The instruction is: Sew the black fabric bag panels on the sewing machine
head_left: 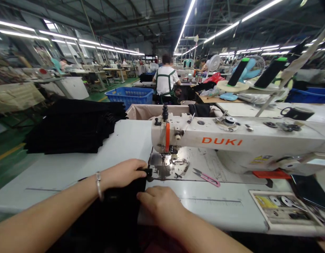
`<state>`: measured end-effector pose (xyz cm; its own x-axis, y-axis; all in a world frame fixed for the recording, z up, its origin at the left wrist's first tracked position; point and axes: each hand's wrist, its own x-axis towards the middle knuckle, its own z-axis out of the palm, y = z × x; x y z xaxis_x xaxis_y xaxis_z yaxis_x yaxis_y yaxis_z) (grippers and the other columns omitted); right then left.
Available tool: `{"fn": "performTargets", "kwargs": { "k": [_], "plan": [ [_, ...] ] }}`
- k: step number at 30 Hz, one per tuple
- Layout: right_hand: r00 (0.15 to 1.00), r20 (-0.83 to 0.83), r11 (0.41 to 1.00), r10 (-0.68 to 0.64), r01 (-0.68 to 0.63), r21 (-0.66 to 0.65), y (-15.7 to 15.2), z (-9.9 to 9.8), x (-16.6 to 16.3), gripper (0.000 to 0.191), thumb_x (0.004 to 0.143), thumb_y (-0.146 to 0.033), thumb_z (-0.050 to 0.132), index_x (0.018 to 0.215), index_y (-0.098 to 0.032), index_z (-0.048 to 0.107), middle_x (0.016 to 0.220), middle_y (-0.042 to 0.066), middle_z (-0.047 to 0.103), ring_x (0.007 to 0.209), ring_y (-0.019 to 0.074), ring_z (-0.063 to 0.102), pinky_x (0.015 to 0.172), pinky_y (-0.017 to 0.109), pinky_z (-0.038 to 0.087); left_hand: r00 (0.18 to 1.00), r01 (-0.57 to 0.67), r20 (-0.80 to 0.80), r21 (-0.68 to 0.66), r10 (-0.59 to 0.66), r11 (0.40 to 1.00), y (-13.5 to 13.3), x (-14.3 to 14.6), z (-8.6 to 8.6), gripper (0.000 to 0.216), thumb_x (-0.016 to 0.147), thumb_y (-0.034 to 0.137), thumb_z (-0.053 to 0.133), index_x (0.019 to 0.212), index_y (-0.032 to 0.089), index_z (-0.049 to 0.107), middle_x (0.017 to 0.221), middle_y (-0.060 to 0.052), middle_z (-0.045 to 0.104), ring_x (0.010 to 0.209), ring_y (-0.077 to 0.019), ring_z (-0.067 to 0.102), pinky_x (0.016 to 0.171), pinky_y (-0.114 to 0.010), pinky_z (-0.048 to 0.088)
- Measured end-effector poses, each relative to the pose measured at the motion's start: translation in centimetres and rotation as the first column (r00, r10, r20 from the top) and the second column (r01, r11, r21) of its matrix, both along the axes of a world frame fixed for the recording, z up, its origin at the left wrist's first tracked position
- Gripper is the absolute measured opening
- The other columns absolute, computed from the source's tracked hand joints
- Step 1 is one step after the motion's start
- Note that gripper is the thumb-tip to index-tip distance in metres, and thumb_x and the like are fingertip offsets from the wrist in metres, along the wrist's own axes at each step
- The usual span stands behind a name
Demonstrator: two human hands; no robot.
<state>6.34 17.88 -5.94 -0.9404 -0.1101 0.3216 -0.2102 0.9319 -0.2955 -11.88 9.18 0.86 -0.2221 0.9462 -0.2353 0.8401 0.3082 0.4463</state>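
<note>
A piece of black fabric (125,196) lies on the white sewing table (72,168), its far end just left of the needle plate (167,165) of a white DUKI sewing machine (231,142). My left hand (122,174) rests on top of the fabric, fingers curled over its far end. My right hand (158,203) pinches the fabric's right edge, fingers closed. A bracelet sits on my left wrist.
A stack of black fabric pieces (75,126) lies at the table's far left. Pink thread snips (207,177) lie beside the needle plate. A tray of bobbins (283,209) sits at the right. A blue basket (129,95) and a person in a white shirt (166,82) are behind.
</note>
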Motion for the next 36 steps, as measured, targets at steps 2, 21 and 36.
{"fn": "performTargets", "kwargs": {
  "k": [2, 21, 36],
  "plan": [
    [0.998, 0.005, 0.989, -0.066, 0.064, 0.136, 2.1, -0.6, -1.7, 0.005, 0.093, -0.014, 0.065, 0.094, -0.016, 0.069, 0.086, 0.005, 0.07, 0.08, 0.0211, 0.066, 0.068, 0.029, 0.055, 0.992, -0.049, -0.116, 0.083, 0.059, 0.995, 3.1, -1.0, -2.8, 0.013, 0.089, 0.025, 0.059, 0.087, 0.017, 0.07, 0.094, -0.007, 0.072, 0.091, -0.023, 0.066, 0.086, -0.034, 0.05],
    [0.984, -0.144, 0.991, -0.105, 0.116, 0.065, 7.6, -3.2, -0.8, 0.018, 0.098, -0.01, 0.056, 0.109, -0.011, 0.07, 0.113, 0.013, 0.073, 0.115, 0.0244, 0.065, 0.096, 0.039, 0.057, 0.889, 0.328, -0.423, 0.321, -0.175, 0.888, 3.1, -0.5, -9.9, 0.038, 0.101, 0.01, 0.039, 0.13, 0.018, 0.063, 0.139, -0.007, 0.064, 0.134, -0.0192, 0.054, 0.117, -0.042, 0.042],
    [0.981, -0.165, 0.99, -0.1, 0.115, 0.084, 6.5, -2.5, -0.7, 0.02, 0.097, -0.009, 0.052, 0.103, -0.01, 0.071, 0.11, 0.014, 0.073, 0.109, 0.0271, 0.065, 0.087, 0.039, 0.057, 0.92, 0.322, -0.322, 0.3, -0.222, 0.898, 3.3, -0.5, -8.3, 0.037, 0.1, 0.009, 0.046, 0.133, 0.018, 0.06, 0.14, -0.009, 0.062, 0.132, -0.0201, 0.056, 0.117, -0.043, 0.041]
  ]
}}
